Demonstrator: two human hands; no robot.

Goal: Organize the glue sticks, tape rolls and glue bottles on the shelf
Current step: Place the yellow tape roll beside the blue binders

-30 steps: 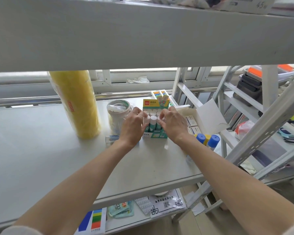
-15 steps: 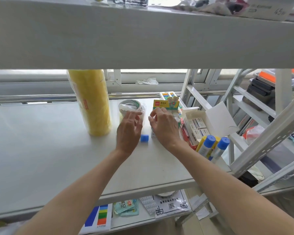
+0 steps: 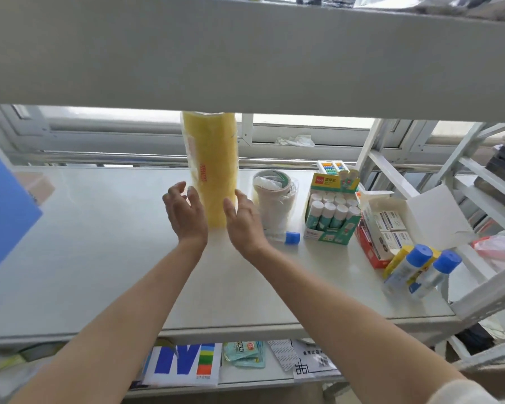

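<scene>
A tall yellow stack of tape rolls [image 3: 210, 158] stands upright at the back middle of the white shelf [image 3: 99, 258]. My left hand [image 3: 184, 212] and my right hand [image 3: 244, 221] flank its base, fingers apart, holding nothing. To the right stands a wrapped beige tape roll stack [image 3: 276, 204], with a small glue bottle with a blue cap [image 3: 286, 237] lying at its foot. A green display box of glue sticks [image 3: 331, 212] stands further right. Two blue-capped glue bottles [image 3: 417, 272] lean at the shelf's right front corner.
An open white carton of small boxes [image 3: 391, 225] and a red box [image 3: 368, 249] sit right of the glue sticks. The upper shelf beam [image 3: 245, 53] spans the top. A blue sheet [image 3: 3, 211] is at the left. A slanted rack brace [image 3: 484, 290] borders the right.
Both hands left the glue stick box and moved left to either side of the yellow tape stack. The view has shifted left, showing the blue sheet.
</scene>
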